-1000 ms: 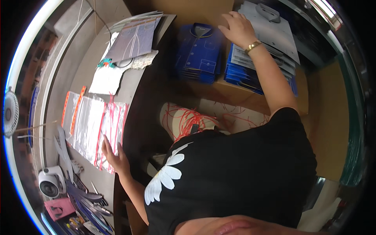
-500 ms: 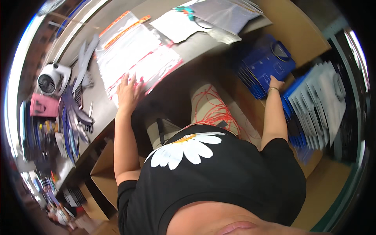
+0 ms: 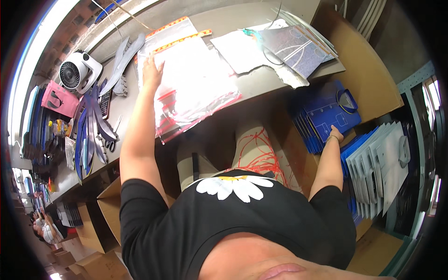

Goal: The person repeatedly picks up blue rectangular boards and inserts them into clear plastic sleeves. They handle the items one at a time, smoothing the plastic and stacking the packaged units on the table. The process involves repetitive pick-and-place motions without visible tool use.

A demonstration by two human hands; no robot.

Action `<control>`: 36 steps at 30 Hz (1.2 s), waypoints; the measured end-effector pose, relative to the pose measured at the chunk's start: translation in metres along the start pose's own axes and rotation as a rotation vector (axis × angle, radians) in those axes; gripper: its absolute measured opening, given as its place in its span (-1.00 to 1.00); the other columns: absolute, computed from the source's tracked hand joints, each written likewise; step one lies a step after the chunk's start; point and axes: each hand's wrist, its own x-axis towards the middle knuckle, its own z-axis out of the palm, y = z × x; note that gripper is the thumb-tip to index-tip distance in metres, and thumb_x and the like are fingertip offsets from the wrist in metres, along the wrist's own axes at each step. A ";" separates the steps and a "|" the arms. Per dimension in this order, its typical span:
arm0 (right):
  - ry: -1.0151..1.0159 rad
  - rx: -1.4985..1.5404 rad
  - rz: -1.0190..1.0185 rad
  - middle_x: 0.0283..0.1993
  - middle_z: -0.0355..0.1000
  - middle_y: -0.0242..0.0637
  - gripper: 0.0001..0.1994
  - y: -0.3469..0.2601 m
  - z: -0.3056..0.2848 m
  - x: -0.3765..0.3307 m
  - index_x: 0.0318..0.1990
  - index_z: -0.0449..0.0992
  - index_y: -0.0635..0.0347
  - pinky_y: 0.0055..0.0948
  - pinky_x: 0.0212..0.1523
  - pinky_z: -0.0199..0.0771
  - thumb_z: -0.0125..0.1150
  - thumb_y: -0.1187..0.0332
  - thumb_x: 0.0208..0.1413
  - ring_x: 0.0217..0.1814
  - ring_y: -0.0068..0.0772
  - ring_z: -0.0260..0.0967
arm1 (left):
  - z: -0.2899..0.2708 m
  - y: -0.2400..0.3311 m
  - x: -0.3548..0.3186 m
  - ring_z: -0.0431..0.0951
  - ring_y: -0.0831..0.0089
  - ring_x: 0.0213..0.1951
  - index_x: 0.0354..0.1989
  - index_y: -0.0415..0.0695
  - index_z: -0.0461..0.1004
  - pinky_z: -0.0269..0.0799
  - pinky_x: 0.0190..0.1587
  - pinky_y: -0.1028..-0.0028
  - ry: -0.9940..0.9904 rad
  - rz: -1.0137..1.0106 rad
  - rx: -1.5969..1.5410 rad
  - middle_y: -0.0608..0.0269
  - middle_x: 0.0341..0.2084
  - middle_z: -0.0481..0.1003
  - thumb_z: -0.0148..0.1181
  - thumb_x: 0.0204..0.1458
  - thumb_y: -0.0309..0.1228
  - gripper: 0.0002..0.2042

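Observation:
My left hand (image 3: 151, 72) lies flat, fingers spread, on a stack of clear plastic bags (image 3: 191, 88) with red and orange edge strips on the grey table (image 3: 261, 79). My right hand (image 3: 335, 133) reaches down to the right and rests on a pile of folded dark blue shirts (image 3: 329, 114) in a cardboard box; whether its fingers grip a shirt I cannot tell. Beside that pile stands a row of folded light grey and blue shirts (image 3: 382, 165).
A small white fan (image 3: 79, 72) and a pink bag (image 3: 60, 99) stand at the table's left. Blue and grey strips (image 3: 93, 130) lie near them. White paper and a packed grey shirt (image 3: 291, 44) lie at the far right of the table. Cardboard boxes (image 3: 100, 219) sit under the table.
The view swung round to the table. My left hand slid further up onto the plastic bags. My right hand moved from the light shirts down onto the dark blue pile.

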 end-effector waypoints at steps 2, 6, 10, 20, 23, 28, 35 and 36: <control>-0.247 0.429 0.000 0.08 0.32 0.07 -0.34 -0.005 0.011 0.002 0.09 0.22 0.51 -0.22 0.04 0.41 0.37 0.36 -0.17 -0.02 -0.06 0.40 | 0.007 -0.023 0.032 0.23 -0.03 0.18 0.33 -0.03 -0.05 0.21 0.16 0.15 0.024 -0.057 0.017 -0.19 0.17 0.16 0.22 -0.03 -0.10 -0.21; -0.421 0.591 -0.361 0.11 0.30 -0.02 -0.49 -0.061 -0.025 -0.097 0.13 0.22 0.49 -0.33 0.09 0.31 0.08 0.59 -0.06 0.05 -0.20 0.34 | 0.004 -0.025 0.054 0.37 0.08 0.09 0.24 -0.06 0.16 0.29 0.10 0.22 -0.312 -0.285 0.042 -0.12 0.08 0.31 0.30 -0.13 -0.16 -0.28; -0.423 0.494 -0.899 0.14 0.30 -0.09 -0.41 -0.110 -0.088 -0.187 0.25 0.13 0.34 -0.40 0.16 0.19 -0.05 0.66 -0.03 0.10 -0.28 0.28 | 0.027 -0.046 0.071 0.50 0.17 -0.06 -0.02 -0.03 0.46 0.36 0.01 0.29 -0.380 -0.227 -0.013 -0.02 -0.11 0.48 0.30 -0.18 -0.23 -0.54; -0.350 -0.087 -1.570 -0.06 0.45 -0.13 -0.52 -0.178 -0.183 -0.408 0.12 0.38 0.25 -0.48 -0.21 0.43 -0.13 0.69 -0.02 -0.21 -0.35 0.47 | 0.001 -0.096 0.125 0.60 0.34 -0.33 -0.03 -0.15 0.45 0.48 -0.23 0.39 -0.053 -0.681 -0.493 0.09 -0.43 0.58 0.16 -0.06 -0.26 -0.60; -0.372 -0.392 -2.004 -0.33 0.44 -0.23 -0.51 -0.194 -0.159 -0.443 0.09 0.42 0.19 -0.43 -0.35 0.43 -0.05 0.66 -0.07 -0.40 -0.30 0.41 | -0.016 -0.076 0.092 0.58 0.26 -0.28 0.19 -0.23 0.20 0.48 -0.20 0.35 0.234 -0.431 -0.440 0.05 -0.36 0.56 0.24 -0.08 -0.28 -0.36; -0.641 -0.634 -2.157 -0.48 0.28 -0.27 -0.62 -0.160 -0.089 -0.500 -0.06 0.48 0.08 -0.32 -0.47 0.38 0.06 0.53 -0.12 -0.47 -0.25 0.34 | -0.023 0.019 -0.025 0.42 0.18 0.02 0.13 -0.12 0.29 0.33 0.05 0.30 -0.156 0.108 -0.287 0.01 0.01 0.39 0.28 -0.08 -0.21 -0.42; -1.055 -0.927 -2.096 -0.29 0.36 -0.20 -0.62 -0.079 -0.020 -0.521 -0.01 0.42 0.05 -0.27 -0.30 0.49 0.16 0.30 -0.06 -0.20 -0.20 0.40 | -0.059 0.061 -0.136 0.41 0.10 -0.03 -0.13 -0.11 0.52 0.33 -0.03 0.19 -0.174 0.268 -0.044 0.04 0.01 0.38 0.16 -0.02 -0.30 -0.72; -1.150 -0.877 -2.086 -0.26 0.36 -0.19 -0.60 -0.082 -0.014 -0.519 0.00 0.41 0.05 -0.25 -0.26 0.48 0.18 0.25 -0.06 -0.16 -0.18 0.39 | -0.059 0.053 -0.139 0.41 0.10 -0.03 -0.13 -0.10 0.52 0.33 -0.02 0.20 -0.173 0.261 -0.065 0.04 -0.01 0.39 0.15 -0.03 -0.33 -0.72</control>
